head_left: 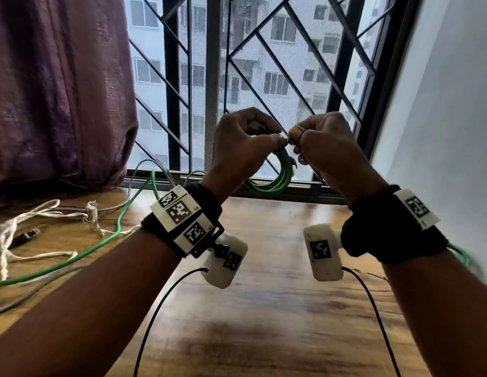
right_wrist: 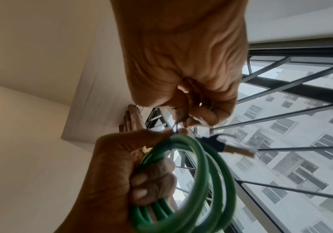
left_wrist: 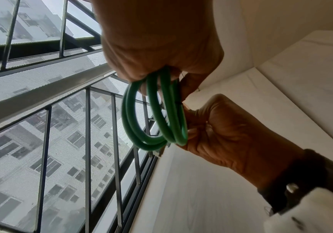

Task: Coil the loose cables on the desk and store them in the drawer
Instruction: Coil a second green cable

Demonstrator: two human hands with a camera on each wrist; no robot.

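Above desk [head_left: 277, 268], left hand [head_left: 237, 148] fingers curled round green coil [head_left: 280, 175], right hand [head_left: 326, 148] pinching tie.

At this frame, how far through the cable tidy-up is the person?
Done: one green cable coil is wound. In hand: the left hand grips the coil while the right hand pinches a thin tie at its top. Left: another green cable, a grey cable and white cords lie loose on the desk; no drawer is in view.
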